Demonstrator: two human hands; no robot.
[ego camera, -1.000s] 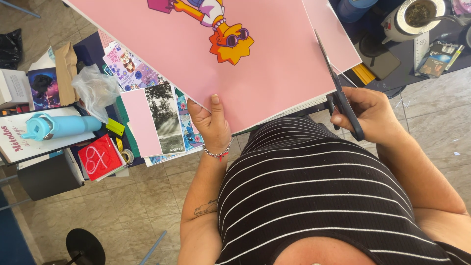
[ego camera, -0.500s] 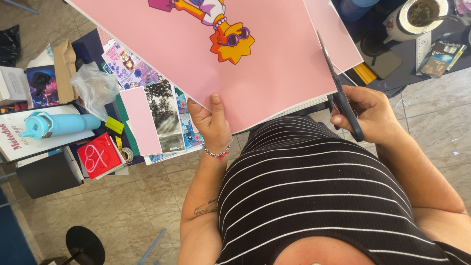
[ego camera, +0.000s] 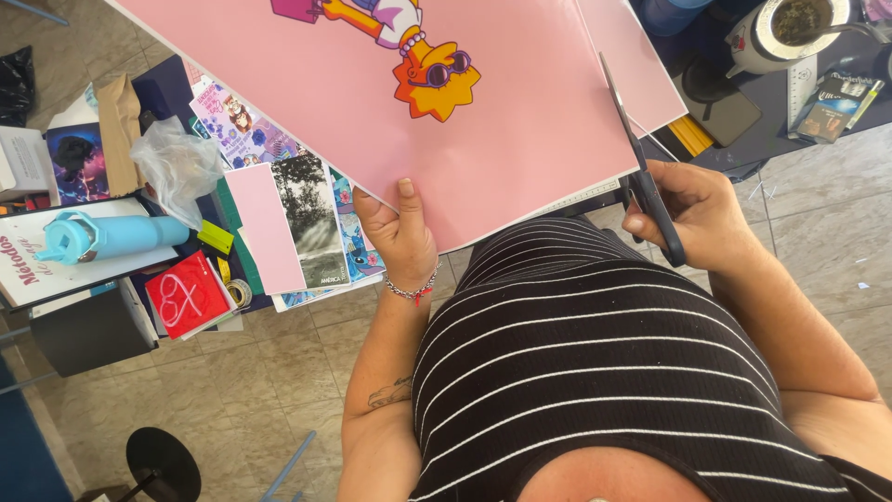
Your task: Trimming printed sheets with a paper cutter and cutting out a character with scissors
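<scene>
We see the right hand (ego camera: 695, 209) closed through the handles of a pair of dark scissors (ego camera: 641, 172), its fingers wrapped firmly round the loops, and the blades run up and away from the hand into the near right part of a large pink sheet (ego camera: 520, 130); how far the blades are parted we cannot tell, since they show as one thin dark line along the cut. To the right of that line a narrower strip of the same pink sheet lies partly separated. The left hand (ego camera: 401, 232) grips the near edge of the sheet, thumb on top and the other fingers curled beneath, well to the left of the scissors, with a beaded bracelet (ego camera: 411, 292) at the wrist. The sheet spreads away from both hands, and a printed cartoon figure (ego camera: 423, 65) in yellow and orange sits far from the grip, toward the top. Further left, printed pictures (ego camera: 307, 223) and a small pink card (ego camera: 265, 228) lie on the table's edge, then a red booklet (ego camera: 186, 293), a crumpled clear bag (ego camera: 177, 167) and a light blue bottle (ego camera: 107, 234). At the far right stands a round pot (ego camera: 790, 33).
</scene>
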